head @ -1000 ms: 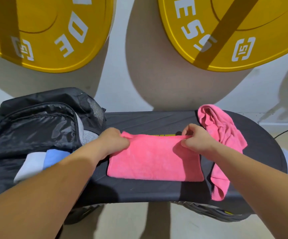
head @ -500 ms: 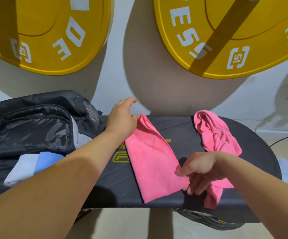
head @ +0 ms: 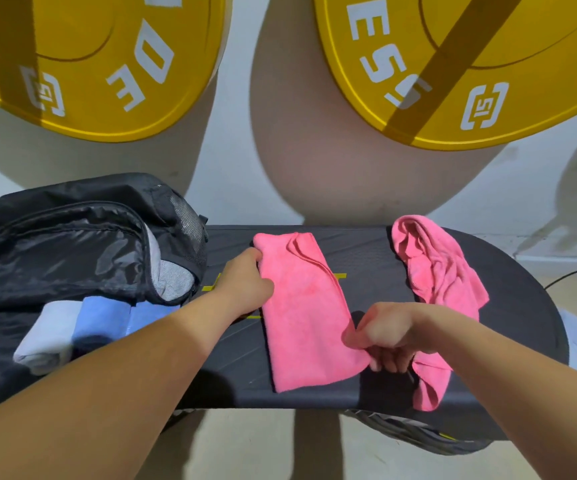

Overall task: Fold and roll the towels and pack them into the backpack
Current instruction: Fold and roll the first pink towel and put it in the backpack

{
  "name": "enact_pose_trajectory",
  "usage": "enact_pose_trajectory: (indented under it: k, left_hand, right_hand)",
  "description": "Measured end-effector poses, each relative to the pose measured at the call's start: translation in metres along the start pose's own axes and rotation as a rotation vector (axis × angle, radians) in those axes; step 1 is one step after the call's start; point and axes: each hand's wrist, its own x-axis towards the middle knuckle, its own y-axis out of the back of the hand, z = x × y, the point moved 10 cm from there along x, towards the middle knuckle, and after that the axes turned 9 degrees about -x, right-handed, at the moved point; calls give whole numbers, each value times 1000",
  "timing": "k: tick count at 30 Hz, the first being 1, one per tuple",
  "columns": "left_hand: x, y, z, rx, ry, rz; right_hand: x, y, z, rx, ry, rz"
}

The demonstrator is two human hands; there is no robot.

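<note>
Folded pink towel (head: 302,313) lies as a long strip on the dark bench (head: 522,306), running away from you, near end at the front edge. Your left hand (head: 245,289) rests on its left edge w/ fingers at the far corner; can't tell if it pinches or just presses. Your right hand (head: 385,336) is curled, pinching the strip's near right edge.

Step in hand, as I read it: square the strip, then roll.
- Far end shows a loose ridge of cloth; flatten it first or the roll goes lumpy.
- Line up both long edges before the first turn.
- Start at the near end, tight first turn, both hands, even pressure across the width.

Second pink towel (head: 436,282) is bunched at the right, partly under your right hand; keep it out of the roll.

Backpack (head: 72,237) sits open at the left, pale and blue rolled towels (head: 76,327) at its mouth. Roll to a similar size.
</note>
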Motion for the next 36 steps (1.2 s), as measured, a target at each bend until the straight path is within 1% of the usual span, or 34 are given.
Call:
enact_pose_trajectory:
  k: [2, 4, 5, 6, 7, 10, 11, 12, 13, 16, 17, 18, 19, 20, 22, 24, 27, 30, 31, 32, 34, 36]
  left_hand:
    - [1, 14, 4, 74, -45, 71]
    - [0, 22, 4, 159, -92, 77]
    - [-2, 23, 2, 200, -117, 59]
    - [-6, 22, 2, 235, -149, 34]
    - [-10, 21, 4, 260, -193, 1]
    - [-33, 12, 20, 302, -364, -102]
    - [-44, 7, 25, 327, -419, -148]
    - [-55, 0, 28, 359, -466, -206]
    - [-67, -8, 30, 383, -511, -268]
    - [-99, -30, 16, 445, -555, -459]
    - [-106, -35, 10, 474, -558, -498]
    - [-111, -37, 6, 492, -569, -517]
    - [-115, -37, 5, 500, -582, -520]
    - [-118, -37, 3, 508, -598, -518]
    - [-121, -36, 4, 539, -637, -513]
    - [-122, -33, 4, 543, -663, -503]
    - [-125, -30, 1, 516, -674, -526]
    - [-129, -27, -2, 486, -677, -540]
    - [-131, -25, -2, 488, -684, -527]
    - [-133, -24, -3, 508, -686, -510]
    - [-137, -24, -6, 582, -674, -473]
    - [-141, -25, -9, 639, -657, -449]
  right_hand:
    - [-2, -15, -9, 41, 28, -109]
    - [-6, -27, -18, -103, 26, -207]
    - [-9, -26, -21, -211, 13, -203]
    - [-9, -18, -27, -281, 18, -136]
    - [-6, -2, -38, -277, 57, -5]
    - [-10, 61, -69, -5, 279, 529]
    - [-15, 74, -78, -41, 332, 671]
    - [-14, 77, -87, -133, 360, 743]
    - [-9, 73, -95, -219, 368, 754]
    - [16, 49, -109, -333, 379, 638]
    - [23, 44, -113, -403, 374, 640]
    - [29, 46, -116, -486, 351, 682]
    - [34, 52, -117, -538, 314, 738]
    - [37, 59, -115, -529, 266, 772]
    - [43, 73, -107, -431, 198, 800]
    - [46, 83, -98, -337, 222, 835]
    - [38, 78, -96, -363, 308, 840]
    - [12, 69, -104, -399, 337, 939]
    - [2, 62, -109, -406, 360, 942]
    - [-7, 51, -115, -406, 395, 905]
    - [-20, 18, -126, -415, 478, 758]
    - [-30, -19, -128, -539, 538, 673]
